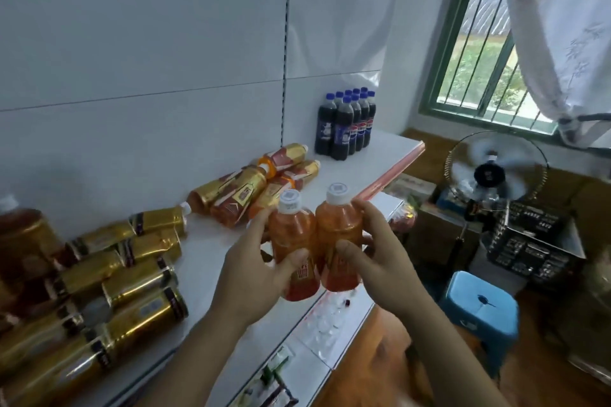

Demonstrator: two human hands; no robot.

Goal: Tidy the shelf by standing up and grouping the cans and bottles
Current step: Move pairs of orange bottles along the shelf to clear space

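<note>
My left hand (254, 277) grips an upright orange tea bottle with a white cap (291, 231). Beside it, my right hand (380, 258) grips a second upright orange bottle (339, 225); the two bottles touch, held near the front edge of the white shelf (350, 172). Behind them several orange bottles with gold labels (244, 192) lie on their sides. Gold cans (132, 277) lie toppled in a heap at the left. A group of dark cola bottles with blue caps (345, 122) stands upright at the far right end of the shelf.
A large brown bottle (20, 241) stands at the far left. Below the shelf is a lower shelf (330, 327) with packets. To the right are a blue plastic stool (481, 314), a fan (492, 172), a box of dark items (532, 241) and a window (482, 53).
</note>
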